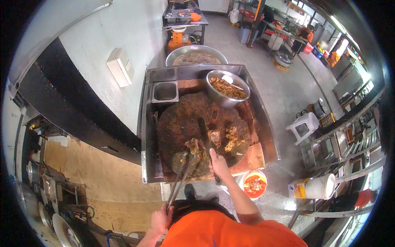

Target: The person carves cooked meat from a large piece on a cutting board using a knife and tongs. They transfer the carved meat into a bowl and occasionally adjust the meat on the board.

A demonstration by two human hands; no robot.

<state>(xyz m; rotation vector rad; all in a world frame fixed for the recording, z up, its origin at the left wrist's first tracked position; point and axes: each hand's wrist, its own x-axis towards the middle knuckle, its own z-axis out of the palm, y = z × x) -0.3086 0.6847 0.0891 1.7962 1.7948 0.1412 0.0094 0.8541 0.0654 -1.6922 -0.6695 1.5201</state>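
Observation:
My right hand (218,163) grips the handle of a dark-bladed cleaver (204,132), its blade seen nearly edge-on over a round wooden chopping block (179,120). My left hand (161,218) is closed on long metal tongs (180,182), whose tips meet a piece of cooked meat (193,145) on the block's near left part. Right of the blade lie a larger meat piece (215,137) and several browned chunks (230,143). At the block's far right edge stands a steel bowl (228,102) of chopped meat with a white scoop (228,79) in it.
A metal-walled station (262,123) surrounds the block, with a small steel pan (165,92) at back left. Behind stands a large metal basin (196,49). A bucket with scraps (254,185) is on the floor at right, near a white stool (304,123). A person (305,35) works far off.

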